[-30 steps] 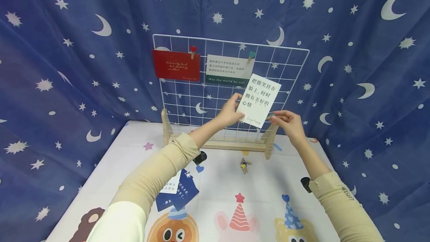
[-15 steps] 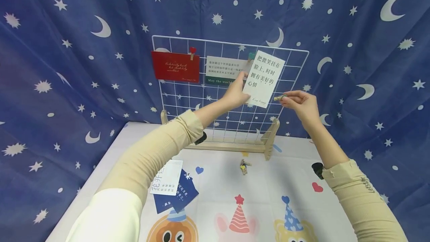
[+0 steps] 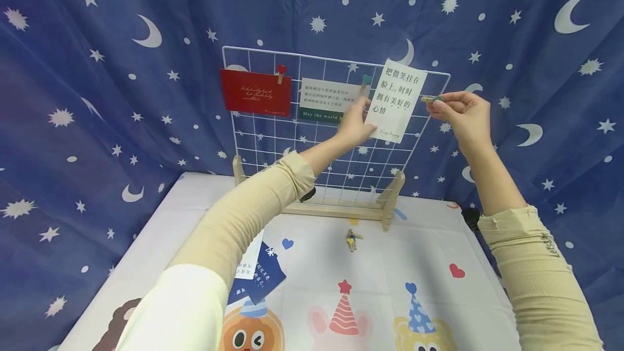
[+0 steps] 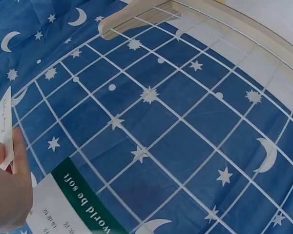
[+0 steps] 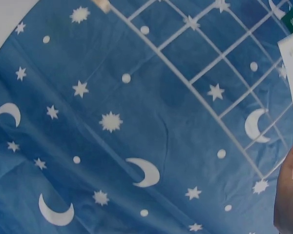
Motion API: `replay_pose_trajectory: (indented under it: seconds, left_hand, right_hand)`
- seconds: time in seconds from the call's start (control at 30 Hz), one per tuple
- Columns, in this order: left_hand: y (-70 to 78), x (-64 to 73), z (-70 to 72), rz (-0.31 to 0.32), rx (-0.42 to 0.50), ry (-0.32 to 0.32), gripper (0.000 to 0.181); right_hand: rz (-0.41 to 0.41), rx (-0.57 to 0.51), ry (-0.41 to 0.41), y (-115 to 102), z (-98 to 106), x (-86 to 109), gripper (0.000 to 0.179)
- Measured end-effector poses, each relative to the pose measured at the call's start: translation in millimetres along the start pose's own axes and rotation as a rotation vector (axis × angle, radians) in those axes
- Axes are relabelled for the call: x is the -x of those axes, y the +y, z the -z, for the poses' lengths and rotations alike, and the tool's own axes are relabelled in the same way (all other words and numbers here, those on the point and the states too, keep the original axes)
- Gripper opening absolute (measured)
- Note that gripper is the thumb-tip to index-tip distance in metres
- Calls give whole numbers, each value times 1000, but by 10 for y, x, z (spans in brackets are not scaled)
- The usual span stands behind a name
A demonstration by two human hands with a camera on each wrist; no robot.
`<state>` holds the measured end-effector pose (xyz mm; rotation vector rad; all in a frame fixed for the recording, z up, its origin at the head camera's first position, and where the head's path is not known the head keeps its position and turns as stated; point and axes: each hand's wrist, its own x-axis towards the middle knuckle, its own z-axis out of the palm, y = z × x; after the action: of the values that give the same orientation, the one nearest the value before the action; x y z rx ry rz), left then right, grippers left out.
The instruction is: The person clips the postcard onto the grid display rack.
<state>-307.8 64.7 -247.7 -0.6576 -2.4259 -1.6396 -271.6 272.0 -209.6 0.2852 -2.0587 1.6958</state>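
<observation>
My left hand (image 3: 357, 123) pinches the lower left edge of a white card (image 3: 396, 103) with dark printed characters. The card stands tilted in front of the upper right part of a white wire grid (image 3: 336, 148). Just right of the card, my right hand (image 3: 465, 118) pinches a small wooden clothespin (image 3: 431, 99) with a green decoration, its tip pointing left at the card's edge. In the left wrist view, thumb and fingers hold the card's corner (image 4: 4, 126). A red card (image 3: 255, 92) and a white-and-green card (image 3: 324, 95) hang clipped along the grid's upper part.
The grid stands in a wooden base (image 3: 336, 211) on a white printed tablecloth (image 3: 312, 264). Several small clothespins (image 3: 352, 239) lie in front of it. At left, blue cards (image 3: 263, 278) and a white card (image 3: 250, 259) are partly under the left sleeve. A starry blue curtain (image 3: 536, 167) hangs behind.
Both hands have risen and moved right, the left with the white card, the right with the clothespin. The card has come up to the grid's top right.
</observation>
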Motion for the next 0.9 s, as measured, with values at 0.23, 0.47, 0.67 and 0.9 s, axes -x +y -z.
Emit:
replay_pose_trajectory:
  seconds: [0.23,0.47,0.67,0.9]
  left_hand:
    - [-75,-44,-108,16,23,34,37]
    - [-206,-109,-207,10,70,61,37]
    - [-298,-159,-294,22,145,105,36]
    - [-414,-187,-421,38,160,176,35]
  right_hand:
    - [-54,38,81,-78,18,-181,8]
    - [-100,121,196,-106,-77,-332,19]
    - [-55,142,209,-72,-107,-443,6]
    - [-39,190,252,-32,-137,-493,6]
